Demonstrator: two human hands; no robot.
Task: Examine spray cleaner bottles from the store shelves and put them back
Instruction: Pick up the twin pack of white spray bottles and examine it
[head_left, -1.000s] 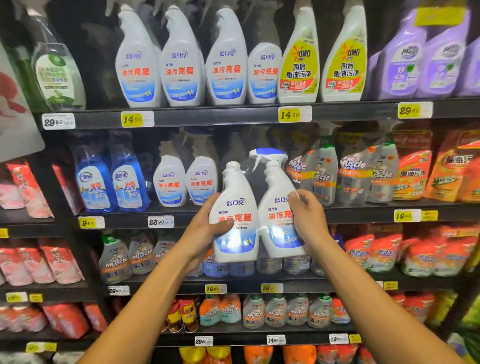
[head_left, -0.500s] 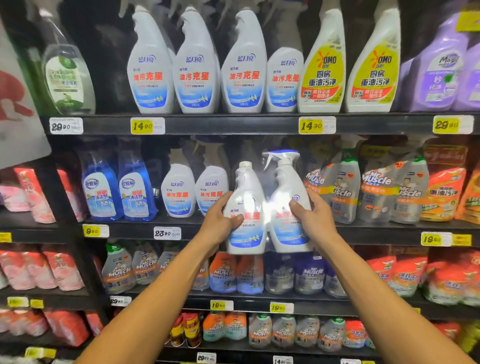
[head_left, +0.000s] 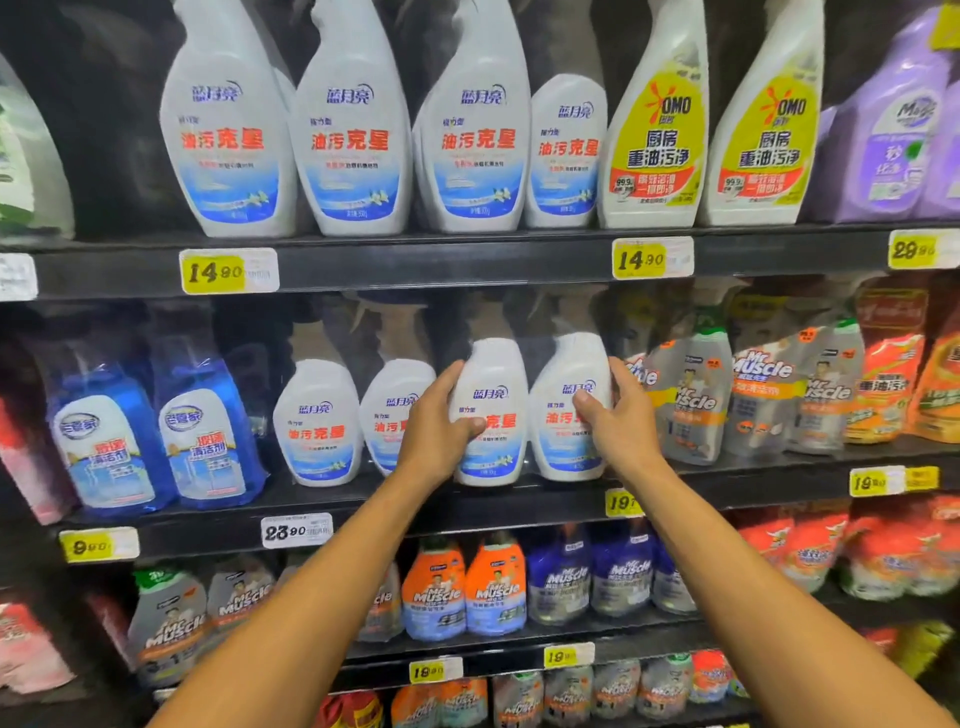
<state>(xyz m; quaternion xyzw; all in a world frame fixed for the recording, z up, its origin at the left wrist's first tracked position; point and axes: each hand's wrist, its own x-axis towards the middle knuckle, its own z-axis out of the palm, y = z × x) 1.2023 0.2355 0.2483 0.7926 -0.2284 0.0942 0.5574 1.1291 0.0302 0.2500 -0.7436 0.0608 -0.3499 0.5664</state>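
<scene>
1. Head view, centre. The left hand (head_left: 434, 421) curls round the left flank of one white spray bottle (head_left: 488, 410), thumb across the front label, fingers out of sight behind. The bottle stands upright on the middle shelf (head_left: 519, 506), or just above it; its base meets the shelf edge too closely to tell.

2. Head view, 3 o'clock of that bottle. The right hand (head_left: 621, 415) wraps the right flank of a second white bottle (head_left: 569, 410), thumb on the front, fingers round the far side. This bottle is also upright and just beside the first, with their shoulders nearly touching.

3. Why held so: one hand on each outer flank keeps the pair parallel and together, so both can enter the same gap. Judged step: returning them to the shelf, near done.

4. Head view, 9 o'clock. Two matching white bottles (head_left: 317, 423) stand in the same row, so the held pair goes back beside its own kind. The 23.90 price tag (head_left: 296, 530) sits on the shelf edge below them.

5. Head view, 12 o'clock. The trigger heads of the held pair sit in shadow under the upper shelf (head_left: 467, 265) and are blurred; clearance there looks tight.

6. Risk, judged: letting go before the bases are seated could tip a bottle forward.
</scene>
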